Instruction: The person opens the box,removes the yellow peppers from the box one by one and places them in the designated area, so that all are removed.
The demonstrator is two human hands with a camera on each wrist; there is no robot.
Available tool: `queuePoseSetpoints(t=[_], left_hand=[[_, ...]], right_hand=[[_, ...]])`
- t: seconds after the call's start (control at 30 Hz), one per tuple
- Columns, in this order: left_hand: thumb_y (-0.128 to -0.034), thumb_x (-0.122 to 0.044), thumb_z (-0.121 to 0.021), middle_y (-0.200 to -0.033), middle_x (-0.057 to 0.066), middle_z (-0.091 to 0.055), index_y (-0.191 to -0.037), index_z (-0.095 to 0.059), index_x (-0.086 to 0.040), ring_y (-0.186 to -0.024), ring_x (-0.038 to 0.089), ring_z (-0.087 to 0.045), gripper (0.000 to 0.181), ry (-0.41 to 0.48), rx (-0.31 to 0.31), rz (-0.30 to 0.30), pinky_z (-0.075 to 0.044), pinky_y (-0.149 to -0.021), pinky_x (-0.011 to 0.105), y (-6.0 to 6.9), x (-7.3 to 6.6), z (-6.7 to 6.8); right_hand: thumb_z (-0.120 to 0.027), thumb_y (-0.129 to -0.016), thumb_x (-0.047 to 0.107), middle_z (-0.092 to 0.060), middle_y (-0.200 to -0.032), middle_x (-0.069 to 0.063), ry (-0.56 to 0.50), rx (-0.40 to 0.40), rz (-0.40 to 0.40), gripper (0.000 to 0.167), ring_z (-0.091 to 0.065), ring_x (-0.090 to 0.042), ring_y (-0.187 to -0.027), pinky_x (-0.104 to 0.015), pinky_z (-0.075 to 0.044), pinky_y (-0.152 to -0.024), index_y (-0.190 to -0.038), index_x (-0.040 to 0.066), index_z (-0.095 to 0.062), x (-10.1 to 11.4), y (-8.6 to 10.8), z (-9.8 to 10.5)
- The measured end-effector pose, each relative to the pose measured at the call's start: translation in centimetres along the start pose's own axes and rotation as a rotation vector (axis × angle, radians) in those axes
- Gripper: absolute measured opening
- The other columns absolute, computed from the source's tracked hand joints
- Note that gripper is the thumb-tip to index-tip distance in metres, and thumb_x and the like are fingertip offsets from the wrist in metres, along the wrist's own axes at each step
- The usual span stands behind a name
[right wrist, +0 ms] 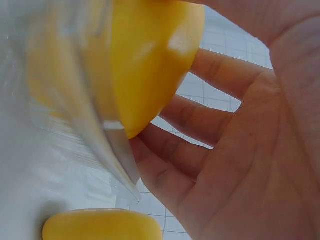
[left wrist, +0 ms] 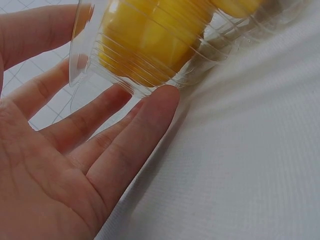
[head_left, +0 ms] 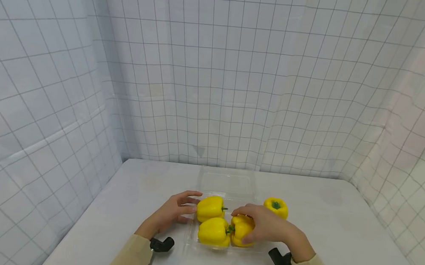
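A clear plastic clamshell box (head_left: 190, 238) lies opened on the table, its lid (head_left: 227, 181) folded toward the back. Inside it sit a yellow bell pepper at back left (head_left: 209, 209), another at front left (head_left: 213, 231) and a third at front right (head_left: 240, 230). My right hand (head_left: 270, 224) grips that third pepper from above, fingers at its far side and thumb at its near side. Against the left wall of the box, my left hand (head_left: 172, 211) rests with loosely extended fingers (left wrist: 155, 110). One more yellow bell pepper (head_left: 280, 205) stands outside the box, behind the right hand.
The white table (head_left: 119, 217) extends to both sides of the box. White grid-patterned sheets (head_left: 232, 87) hang behind and at both sides. A black wrist device (head_left: 162, 244) sits on the left wrist, and a similar one (head_left: 280, 258) on the right.
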State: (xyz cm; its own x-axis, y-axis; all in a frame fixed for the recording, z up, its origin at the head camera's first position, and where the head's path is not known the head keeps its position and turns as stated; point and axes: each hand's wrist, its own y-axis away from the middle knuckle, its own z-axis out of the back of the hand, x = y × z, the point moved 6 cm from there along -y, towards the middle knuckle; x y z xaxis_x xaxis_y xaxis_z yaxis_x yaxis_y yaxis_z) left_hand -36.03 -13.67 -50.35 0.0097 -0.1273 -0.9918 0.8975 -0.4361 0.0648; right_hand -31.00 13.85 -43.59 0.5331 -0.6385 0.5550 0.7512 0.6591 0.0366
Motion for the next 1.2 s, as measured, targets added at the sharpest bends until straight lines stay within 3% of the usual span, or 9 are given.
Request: queuePoseSetpoints(t=[0.47,0.77,1.2], left_hand=[[-0.0948,-0.031,-0.072,-0.146,0.015,-0.05,-0.148,-0.049,-0.018,-0.125,0.034,-0.055,0.06,0.005,0.019,-0.01,-0.057,-0.088,0.047,0.0,0.3,-0.3],[-0.0941,-0.031,-0.073,-0.147,0.014,-0.049,-0.149,-0.048,-0.017,-0.124,0.033,-0.055,0.062,0.013,0.026,-0.01,-0.056,-0.089,0.047,0.1,0.4,-0.2],[-0.0938,-0.03,-0.073,-0.147,0.014,-0.049,-0.148,-0.049,-0.02,-0.125,0.033,-0.055,0.061,0.01,0.013,0.002,-0.057,-0.089,0.046,0.1,0.1,-0.1]], right_hand=[[-0.088,-0.077,0.027,-0.06,-0.119,0.013,-0.009,-0.047,0.029,0.064,-0.055,-0.01,-0.103,-0.04,-0.049,-0.095,-0.135,0.022,-0.061,0.3,0.8,0.7],[-0.088,-0.077,0.028,-0.058,-0.121,0.016,-0.038,-0.058,-0.015,0.065,-0.055,-0.009,-0.105,-0.039,-0.048,-0.097,-0.136,0.03,-0.059,0.2,1.1,1.2],[-0.087,-0.079,0.028,-0.058,-0.12,0.014,-0.018,-0.079,0.04,0.065,-0.054,-0.009,-0.103,-0.039,-0.049,-0.095,-0.137,0.033,-0.057,0.4,1.4,2.0]])
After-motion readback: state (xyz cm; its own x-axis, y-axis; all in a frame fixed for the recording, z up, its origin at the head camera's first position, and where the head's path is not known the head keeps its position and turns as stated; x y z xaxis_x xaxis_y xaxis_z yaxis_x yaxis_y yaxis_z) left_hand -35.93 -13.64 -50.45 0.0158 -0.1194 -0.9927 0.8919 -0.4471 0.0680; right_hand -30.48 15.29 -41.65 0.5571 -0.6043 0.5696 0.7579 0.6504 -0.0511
